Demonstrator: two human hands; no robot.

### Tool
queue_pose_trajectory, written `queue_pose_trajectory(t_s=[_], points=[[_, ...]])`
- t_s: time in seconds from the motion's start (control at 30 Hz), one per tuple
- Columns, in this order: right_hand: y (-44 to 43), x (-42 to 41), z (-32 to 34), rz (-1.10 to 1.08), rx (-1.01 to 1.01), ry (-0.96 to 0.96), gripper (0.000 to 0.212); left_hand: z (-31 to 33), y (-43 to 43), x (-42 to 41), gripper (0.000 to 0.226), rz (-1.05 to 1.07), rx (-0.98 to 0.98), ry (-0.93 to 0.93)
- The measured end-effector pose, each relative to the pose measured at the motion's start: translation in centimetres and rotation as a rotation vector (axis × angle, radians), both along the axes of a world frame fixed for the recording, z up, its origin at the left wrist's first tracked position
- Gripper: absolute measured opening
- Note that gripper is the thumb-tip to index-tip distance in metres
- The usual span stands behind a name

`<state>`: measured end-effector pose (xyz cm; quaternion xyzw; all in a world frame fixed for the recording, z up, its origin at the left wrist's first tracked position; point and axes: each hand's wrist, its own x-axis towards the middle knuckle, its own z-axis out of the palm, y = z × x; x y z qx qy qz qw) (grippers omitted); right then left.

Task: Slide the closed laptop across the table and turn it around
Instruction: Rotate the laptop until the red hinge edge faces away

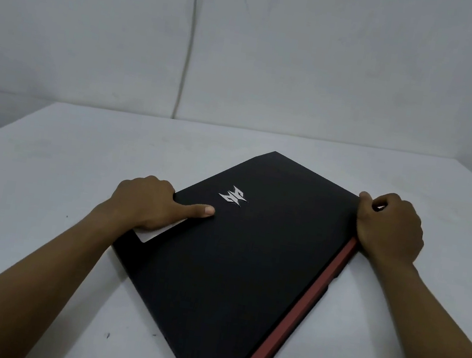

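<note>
Closed laptop [247, 257] lies skewed on counter [44, 181]. Left hand [145, 205] grips left edge; right hand [389, 229] clasps far-right corner.

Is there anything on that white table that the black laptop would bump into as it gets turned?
Nothing visible. The closed black laptop with the red hinge strip lies skewed on the bare white table, with the left hand and right hand already gripping its edges; no other object shows around it.

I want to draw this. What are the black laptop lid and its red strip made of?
The laptop lid looks like matte black plastic: a fine woven texture and no glare. The red strip looks like smooth, dull plastic or painted metal; the picture can't settle which.
</note>
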<state>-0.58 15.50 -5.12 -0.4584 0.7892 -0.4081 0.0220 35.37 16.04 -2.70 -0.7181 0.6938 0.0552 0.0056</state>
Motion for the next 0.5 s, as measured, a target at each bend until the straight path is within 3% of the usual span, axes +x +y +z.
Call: queue_pose_trajectory(t_s=[0.2, 0.5], points=[[1.4, 0.2, 0.3, 0.025, 0.087, 0.068, 0.039, 0.3, -1.8, -1.4, 0.078, -0.070, 0.023, 0.161], [1.2, 1.8, 0.5, 0.191, 0.097, 0.038, 0.059, -0.2, -2.7, -1.7, 0.076, -0.091, -0.029, 0.229]])
